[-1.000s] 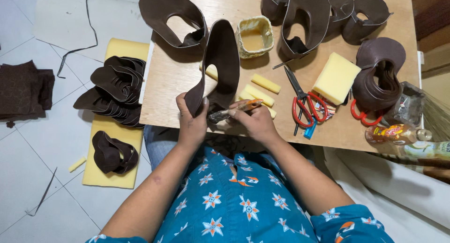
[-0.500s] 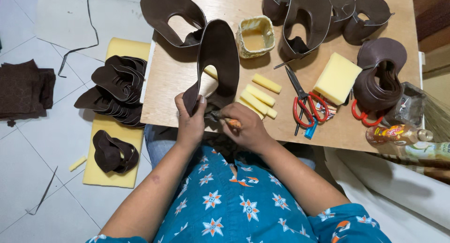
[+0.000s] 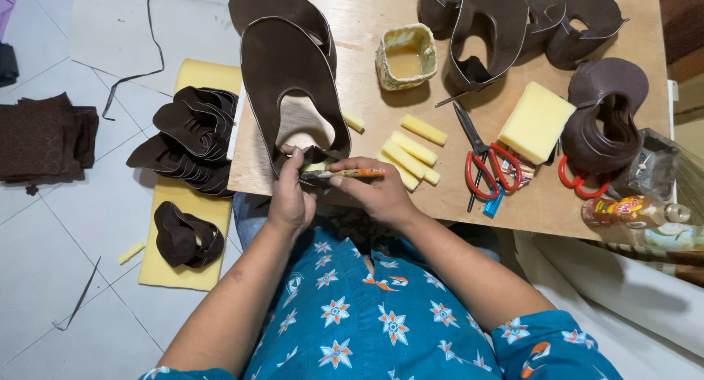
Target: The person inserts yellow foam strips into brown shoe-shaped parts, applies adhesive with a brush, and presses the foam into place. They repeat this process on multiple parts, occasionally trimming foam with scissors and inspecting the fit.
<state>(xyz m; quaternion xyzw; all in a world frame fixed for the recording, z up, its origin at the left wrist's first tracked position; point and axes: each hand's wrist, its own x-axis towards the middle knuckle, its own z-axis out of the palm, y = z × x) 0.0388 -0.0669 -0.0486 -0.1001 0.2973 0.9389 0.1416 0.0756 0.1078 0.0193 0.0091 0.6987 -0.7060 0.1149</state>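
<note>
Gripping curved brown leather piece (image 3: 282, 72) (matte), brush (image 3: 345, 173).

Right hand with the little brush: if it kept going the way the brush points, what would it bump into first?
Probably the left hand. The right hand aims its brush leftward, tip beside those fingers and the brown leather piece.

We had bare worktop (image 3: 367, 94) between the brown leather upper (image 3: 282, 72) and the glue tub (image 3: 405, 55). Further right it got crowded: yellow foam strips (image 3: 411, 149), red scissors (image 3: 488, 164) and a foam block (image 3: 535, 121) blocked things.
</note>
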